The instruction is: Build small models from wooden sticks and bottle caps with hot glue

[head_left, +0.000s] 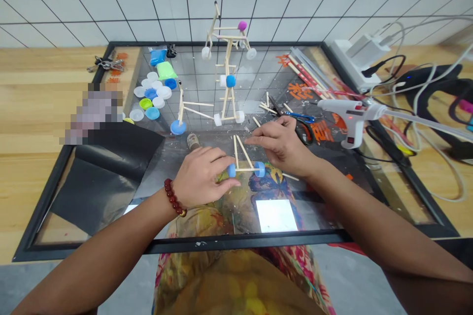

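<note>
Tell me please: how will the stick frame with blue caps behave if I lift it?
The stick frame is probably very light, being thin sticks and plastic caps. Its thin joints look fragile. On the round blue caps it may roll or tip if pushed.

You had one left hand (pixel 199 177), one right hand (pixel 277 147), one hot glue gun (pixel 349 113), one pair of scissors (pixel 299 118).

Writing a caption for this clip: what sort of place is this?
Probably a craft workbench: a hot glue gun, scissors and plastic bottle caps lie around stick models.
</note>
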Action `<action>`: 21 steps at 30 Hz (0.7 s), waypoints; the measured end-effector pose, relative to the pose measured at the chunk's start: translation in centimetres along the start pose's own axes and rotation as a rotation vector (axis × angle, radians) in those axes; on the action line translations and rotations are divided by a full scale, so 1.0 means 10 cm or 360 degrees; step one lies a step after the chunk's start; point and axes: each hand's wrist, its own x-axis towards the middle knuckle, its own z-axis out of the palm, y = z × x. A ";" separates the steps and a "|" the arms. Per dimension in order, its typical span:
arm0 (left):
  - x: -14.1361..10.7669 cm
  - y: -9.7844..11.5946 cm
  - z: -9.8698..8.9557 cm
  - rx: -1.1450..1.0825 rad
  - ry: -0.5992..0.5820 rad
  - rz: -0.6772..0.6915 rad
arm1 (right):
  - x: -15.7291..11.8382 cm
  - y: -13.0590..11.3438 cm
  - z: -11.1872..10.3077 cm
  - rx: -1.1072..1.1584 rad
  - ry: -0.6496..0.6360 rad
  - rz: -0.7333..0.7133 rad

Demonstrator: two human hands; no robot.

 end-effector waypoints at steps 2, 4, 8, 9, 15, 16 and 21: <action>0.00 0.00 0.00 -0.0001 0.0001 -0.0004 | 0.00 -0.01 -0.02 -0.0020 0.0000 0.0005; 0.00 0.00 0.00 -0.0002 0.0003 0.0004 | 0.00 -0.02 -0.03 -0.0027 0.0003 0.0002; 0.00 0.01 -0.01 0.0011 -0.0028 0.0002 | 0.00 -0.03 -0.03 0.0013 -0.0032 -0.0045; 0.00 0.01 -0.01 0.0013 -0.0043 0.0000 | 0.01 -0.03 -0.03 0.0029 -0.0060 -0.0056; 0.00 0.01 -0.01 0.0011 -0.0058 -0.0001 | 0.02 -0.04 -0.03 0.0095 -0.0148 -0.0100; 0.00 0.01 -0.01 0.0010 -0.0047 -0.0002 | 0.02 -0.04 -0.03 0.0100 -0.0154 -0.0100; 0.00 0.01 -0.01 0.0008 -0.0027 -0.0001 | 0.03 -0.01 -0.05 0.0110 -0.0158 -0.0145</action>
